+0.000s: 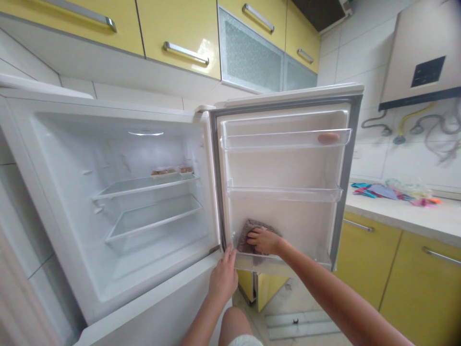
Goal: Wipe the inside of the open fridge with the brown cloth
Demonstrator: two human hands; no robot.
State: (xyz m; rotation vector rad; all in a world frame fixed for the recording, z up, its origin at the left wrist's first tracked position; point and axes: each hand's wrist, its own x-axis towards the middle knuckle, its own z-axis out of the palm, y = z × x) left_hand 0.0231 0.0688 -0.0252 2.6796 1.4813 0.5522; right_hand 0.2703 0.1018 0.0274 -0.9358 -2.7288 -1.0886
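Note:
My right hand (264,240) presses a grey-brown cloth (252,229) against the inner wall of the open fridge door (284,168), inside the lowest door bin (284,262); its fingers are curled on the cloth. My left hand (224,278) grips the bottom left corner of that door, near the hinge side, fingers wrapped over the edge. One pinkish egg-like object (328,138) lies in the top door shelf (286,140).
The white fridge compartment (118,192) stands open, with two glass shelves (151,202) and small trays (171,171) at the back. Yellow upper cabinets (180,29) hang above. A counter (406,214) with colourful cloths (392,192) lies to the right, above yellow base cabinets (421,283).

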